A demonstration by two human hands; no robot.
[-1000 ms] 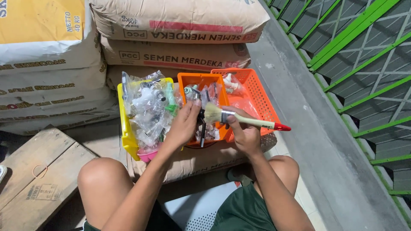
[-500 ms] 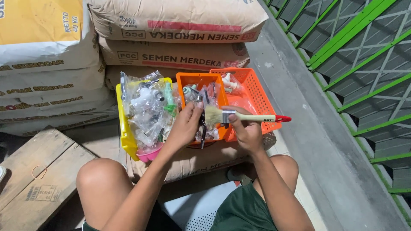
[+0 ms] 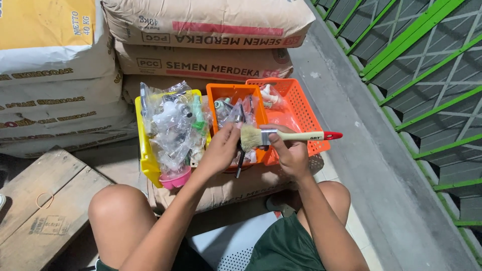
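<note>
My right hand (image 3: 288, 153) grips a paintbrush (image 3: 296, 136) by its metal ferrule; the pale wooden handle with a red tip points right. The fingers of my left hand (image 3: 221, 150) touch the brush's light bristles (image 3: 249, 137). Both hands hover over an orange bin (image 3: 236, 93) filled with bagged small parts. A yellow bin (image 3: 145, 150) stuffed with clear plastic bags of fittings stands to its left. An orange mesh basket (image 3: 301, 110) sits to its right.
The bins rest on a cement sack (image 3: 226, 188) in front of my knees. More stacked sacks (image 3: 201, 45) rise behind them. A wooden crate (image 3: 40, 206) lies at the left. A concrete ledge (image 3: 361, 150) and green railing (image 3: 416, 75) run along the right.
The paintbrush has levelled out from a downward tilt, and my left fingers have moved onto its bristles.
</note>
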